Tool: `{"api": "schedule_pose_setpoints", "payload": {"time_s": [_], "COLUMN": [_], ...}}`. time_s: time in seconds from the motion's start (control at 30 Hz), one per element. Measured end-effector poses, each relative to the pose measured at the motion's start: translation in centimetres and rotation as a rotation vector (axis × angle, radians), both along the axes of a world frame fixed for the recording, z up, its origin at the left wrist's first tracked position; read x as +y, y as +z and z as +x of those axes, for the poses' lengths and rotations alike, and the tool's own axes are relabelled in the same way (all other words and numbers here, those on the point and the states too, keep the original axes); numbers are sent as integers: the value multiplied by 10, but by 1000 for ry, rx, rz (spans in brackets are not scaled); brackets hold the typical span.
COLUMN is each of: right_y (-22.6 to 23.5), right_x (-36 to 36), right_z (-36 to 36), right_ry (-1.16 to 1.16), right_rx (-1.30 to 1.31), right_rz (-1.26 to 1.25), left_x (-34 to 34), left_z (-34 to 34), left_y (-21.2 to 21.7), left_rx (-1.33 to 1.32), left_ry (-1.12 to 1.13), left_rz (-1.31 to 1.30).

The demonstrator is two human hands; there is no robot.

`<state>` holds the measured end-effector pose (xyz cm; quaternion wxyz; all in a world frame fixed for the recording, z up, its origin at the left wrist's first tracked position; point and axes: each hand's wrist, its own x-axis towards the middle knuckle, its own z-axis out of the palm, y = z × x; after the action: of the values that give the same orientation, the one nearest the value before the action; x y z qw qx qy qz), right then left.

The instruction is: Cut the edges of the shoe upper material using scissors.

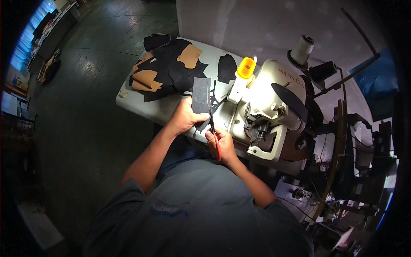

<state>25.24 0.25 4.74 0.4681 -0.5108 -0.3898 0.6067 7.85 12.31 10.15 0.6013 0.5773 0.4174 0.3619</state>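
My left hand point(185, 117) grips a dark grey piece of fabric point(201, 94), thumb on top, holding it upright over the table's near edge. In my right hand point(223, 144) is a pair of scissors with red handles point(218, 150). Their dark blades reach up to the right edge of the fabric, touching or very close to it; whether they are parted I cannot tell. Narrow black scraps point(214, 95) lie on the table just right of the fabric. Beyond my left hand spreads a pile of black and tan cut pieces point(173, 70).
A cream sewing machine point(269, 81) with a lit yellow lamp point(245, 68) stands close on my right. White point(303, 49) and black thread cones point(322, 72) rise behind it. A single black piece point(227, 68) lies beside the lamp on the white table point(141, 105). A wall borders the far side.
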Motion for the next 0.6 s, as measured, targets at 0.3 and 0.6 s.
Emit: {"api": "schedule_pose_setpoints", "payload": {"time_s": [0.3,0.6], "right_y": [3,4], "right_x": [3,4], "right_z": [4,2], "right_ry": [-22,-56], "right_rx": [50,-18], "right_rz": [15,13], "left_x": [-3,0], "left_z": [12,10], "left_y": [4,-12], "left_rx": [-201,-225], "left_ry": [28,65], "left_rz": [43,183]}}
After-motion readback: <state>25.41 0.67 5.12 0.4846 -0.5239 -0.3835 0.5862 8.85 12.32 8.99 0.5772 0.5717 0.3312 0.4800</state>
